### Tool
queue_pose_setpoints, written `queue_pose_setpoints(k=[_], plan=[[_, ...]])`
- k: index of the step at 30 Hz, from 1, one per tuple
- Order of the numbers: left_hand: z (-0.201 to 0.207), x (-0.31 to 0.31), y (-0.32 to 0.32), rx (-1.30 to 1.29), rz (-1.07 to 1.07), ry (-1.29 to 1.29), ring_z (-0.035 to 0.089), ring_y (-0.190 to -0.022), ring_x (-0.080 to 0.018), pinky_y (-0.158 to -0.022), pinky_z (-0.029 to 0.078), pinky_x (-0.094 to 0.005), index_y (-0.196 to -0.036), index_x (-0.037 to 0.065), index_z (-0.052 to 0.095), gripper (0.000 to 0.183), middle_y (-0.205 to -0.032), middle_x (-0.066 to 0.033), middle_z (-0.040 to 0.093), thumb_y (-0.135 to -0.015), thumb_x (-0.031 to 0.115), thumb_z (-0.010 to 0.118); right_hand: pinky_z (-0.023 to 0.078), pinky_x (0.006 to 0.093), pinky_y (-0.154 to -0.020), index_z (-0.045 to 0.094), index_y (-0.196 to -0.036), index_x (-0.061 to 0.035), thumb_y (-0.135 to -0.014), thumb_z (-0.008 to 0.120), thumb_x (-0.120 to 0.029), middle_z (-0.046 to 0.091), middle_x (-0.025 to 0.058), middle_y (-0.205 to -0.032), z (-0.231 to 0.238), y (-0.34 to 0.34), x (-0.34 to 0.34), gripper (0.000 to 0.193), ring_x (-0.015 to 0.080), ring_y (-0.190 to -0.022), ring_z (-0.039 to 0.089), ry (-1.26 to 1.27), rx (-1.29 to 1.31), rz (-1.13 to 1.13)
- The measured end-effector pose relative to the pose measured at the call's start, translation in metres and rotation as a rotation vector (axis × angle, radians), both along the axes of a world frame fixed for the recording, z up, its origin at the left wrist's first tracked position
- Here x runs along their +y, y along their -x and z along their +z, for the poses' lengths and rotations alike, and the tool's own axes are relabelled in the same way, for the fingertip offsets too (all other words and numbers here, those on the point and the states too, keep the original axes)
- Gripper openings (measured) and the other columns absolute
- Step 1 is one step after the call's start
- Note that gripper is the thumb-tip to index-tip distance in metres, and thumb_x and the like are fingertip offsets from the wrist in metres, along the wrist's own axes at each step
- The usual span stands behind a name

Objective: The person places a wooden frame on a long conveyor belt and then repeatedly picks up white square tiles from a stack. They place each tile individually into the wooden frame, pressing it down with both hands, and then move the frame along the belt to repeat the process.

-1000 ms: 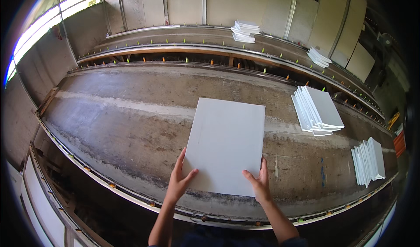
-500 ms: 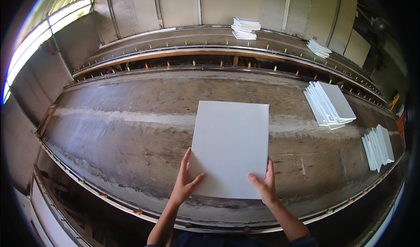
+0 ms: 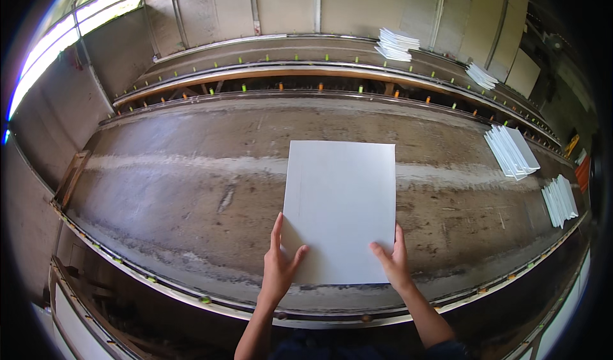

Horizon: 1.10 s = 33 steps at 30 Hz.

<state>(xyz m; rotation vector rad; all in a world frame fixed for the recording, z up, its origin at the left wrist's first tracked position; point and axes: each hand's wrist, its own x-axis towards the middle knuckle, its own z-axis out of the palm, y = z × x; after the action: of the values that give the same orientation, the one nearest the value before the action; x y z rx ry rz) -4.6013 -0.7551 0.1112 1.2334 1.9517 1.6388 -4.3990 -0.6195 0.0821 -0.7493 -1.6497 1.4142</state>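
Observation:
A plain white rectangular sheet (image 3: pixel 340 210) is held in front of me over the near middle of a long brown table. My left hand (image 3: pixel 279 264) grips its lower left edge, thumb on the top face and fingers along the side. On the lower right edge my right hand (image 3: pixel 394 258) is closed the same way. The fingers' undersides are hidden, and I cannot tell whether this is one stiff sheet or several together.
The long table (image 3: pixel 172 213) has a worn surface with a pale streak. At its right end lie a stack of white sheets (image 3: pixel 512 152) and a second stack (image 3: pixel 560 202). Small green and orange pegs line its rails. Another table (image 3: pixel 255 50) behind carries more white stacks (image 3: pixel 397 44).
My viewpoint has shifted left along the table, so the white stacks appear farther right. Both hands keep their hold on the white sheet, which moves along with me.

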Motion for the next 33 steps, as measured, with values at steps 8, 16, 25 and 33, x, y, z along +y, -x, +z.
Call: queue_pose_setpoints(k=[8,16,25,33], plan=[[-0.030,-0.064,0.082,-0.041,0.040,0.088,0.060,-0.092,-0.0243,-0.086,0.044,-0.0323,-0.147,0.014,0.020,0.063,-0.125,-0.0224,0.054,-0.093,0.011,0.053,0.036,0.0337,-0.098,0.031,-0.137,0.0013,-0.099,0.044,-0.023,0.049,0.0174,-0.126,-0.006,0.083,-0.068,0.046,0.0225,-0.116,0.048,0.037,-0.124,-0.124],[-0.017,-0.117,0.152,-0.008,-0.055,0.015,0.038,-0.131,-0.0313,-0.105,0.033,-0.0388,-0.149,0.014,0.009,0.098,-0.145,-0.0216,0.033,-0.077,0.022,0.075,0.042,0.0322,-0.093,0.028,-0.137,0.0016,-0.091,0.059,-0.016,0.048,0.0161,-0.125,-0.006,0.161,-0.093,0.059,0.0184,-0.111,0.050,0.088,0.031,0.047],[-0.021,-0.200,0.315,0.013,-0.104,-0.078,0.041,-0.128,-0.0315,-0.103,0.035,-0.0389,-0.148,0.011,0.010,0.100,-0.142,-0.0229,0.036,-0.075,0.022,0.077,0.041,0.0346,-0.097,0.014,-0.141,0.0017,-0.079,0.072,-0.014,0.040,0.0190,-0.131,0.003,0.322,-0.183,0.087,0.0220,-0.116,0.046,0.035,0.067,0.054],[-0.005,-0.257,0.429,0.015,-0.043,-0.046,0.048,-0.122,-0.0323,-0.098,0.041,-0.0393,-0.148,0.013,0.013,0.098,-0.137,-0.0234,0.042,-0.074,0.022,0.077,0.043,0.0352,-0.095,0.018,-0.140,0.0027,-0.081,0.071,-0.020,0.040,0.0219,-0.132,0.012,0.441,-0.240,0.082,0.0245,-0.115,0.049,-0.018,-0.001,0.034]])
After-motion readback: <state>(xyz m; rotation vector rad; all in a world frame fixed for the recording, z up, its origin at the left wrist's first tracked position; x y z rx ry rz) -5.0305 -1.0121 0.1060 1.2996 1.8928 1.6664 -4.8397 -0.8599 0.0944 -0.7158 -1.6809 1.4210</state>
